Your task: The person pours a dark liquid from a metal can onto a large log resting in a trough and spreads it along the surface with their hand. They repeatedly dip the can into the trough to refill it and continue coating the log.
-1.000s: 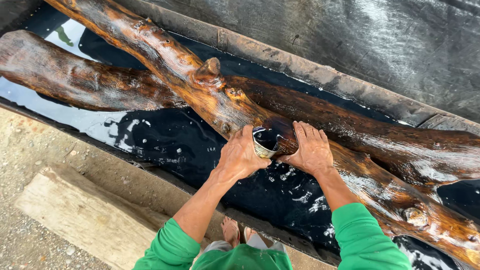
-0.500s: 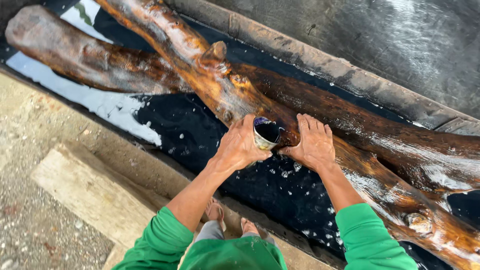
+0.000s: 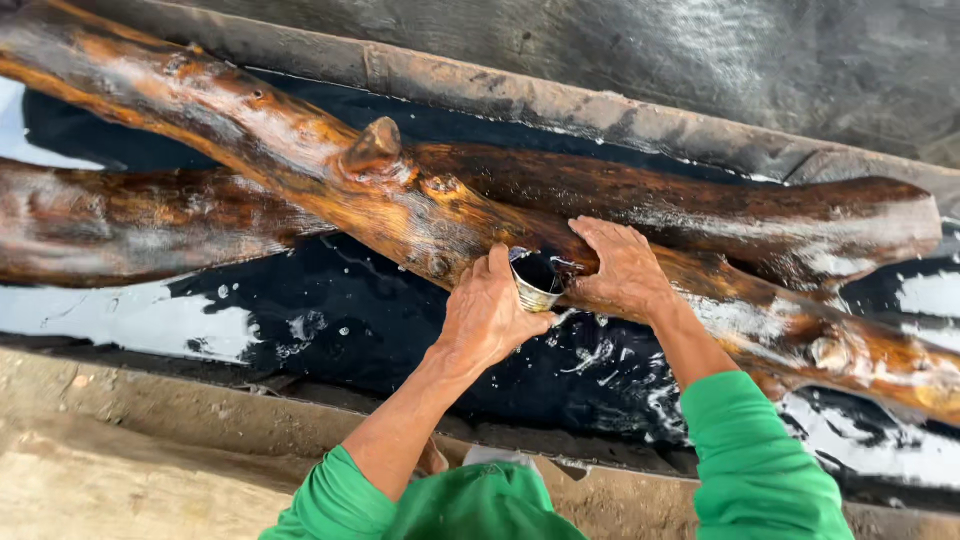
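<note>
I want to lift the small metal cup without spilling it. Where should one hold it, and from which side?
Grip the small metal cup around its round side wall, coming from the near side as the left hand does. Its mouth is tilted toward the wet log, so keep fingers off the rim.

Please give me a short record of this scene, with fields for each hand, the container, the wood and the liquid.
left hand: holds the small metal cup, thumb raised beside its rim
right hand: flat on the wet log, fingers spread, beside the cup
cup: small, metal, dark inside, pressed against the log
logs: two or more knotty, glossy brown pieces lying across a trough
liquid: dark liquid under the logs, with bright reflections
sleeves: green
</note>
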Available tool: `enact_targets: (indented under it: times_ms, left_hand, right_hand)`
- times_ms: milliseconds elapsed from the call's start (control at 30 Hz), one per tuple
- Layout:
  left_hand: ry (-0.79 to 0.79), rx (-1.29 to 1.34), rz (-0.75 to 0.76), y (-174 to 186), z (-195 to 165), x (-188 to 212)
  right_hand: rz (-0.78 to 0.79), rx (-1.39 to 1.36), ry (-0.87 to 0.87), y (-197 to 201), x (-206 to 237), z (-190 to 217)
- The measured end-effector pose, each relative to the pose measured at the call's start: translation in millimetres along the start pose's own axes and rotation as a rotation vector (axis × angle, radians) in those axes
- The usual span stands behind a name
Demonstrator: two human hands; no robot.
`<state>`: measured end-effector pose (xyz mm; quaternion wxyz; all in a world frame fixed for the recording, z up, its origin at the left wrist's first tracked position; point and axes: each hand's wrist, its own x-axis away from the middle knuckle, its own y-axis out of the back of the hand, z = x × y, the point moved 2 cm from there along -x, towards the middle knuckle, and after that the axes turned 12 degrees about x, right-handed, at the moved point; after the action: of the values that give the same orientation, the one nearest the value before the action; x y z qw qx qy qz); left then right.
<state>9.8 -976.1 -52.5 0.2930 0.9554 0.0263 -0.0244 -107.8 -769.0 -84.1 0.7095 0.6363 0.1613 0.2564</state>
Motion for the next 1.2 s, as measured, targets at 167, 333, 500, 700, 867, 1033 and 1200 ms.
enact_targets:
  times_ms: [167,333,500,700,867,1033,1200]
  left_hand:
    - [-0.009,0.013,0.036,-2,0,0]
    - [0.022,0.013,0.084,-1,2,-2]
    - [0.074,0.06,0.07,6,-4,-1]
    - [0.114,0.055,0.06,15,-15,0]
    - [0.157,0.06,0.056,17,-25,0]
    - [0.111,0.056,0.022,18,-30,2]
    - [0.092,0.104,0.05,16,-27,1]
  right_hand:
    - [0.058,0.026,-0.045,-3,-4,-1]
    - [0.076,0.046,-0.041,0,-7,-1]
    - [0.083,0.056,-0.041,-2,-7,-1]
    - [0.08,0.066,-0.035,-8,-6,-2]
    - [0.083,0.041,-0.042,-12,-6,-5]
    - [0.06,-0.104,0.002,-12,-4,-12]
    - [0.037,-0.163,0.058,-9,1,-22]
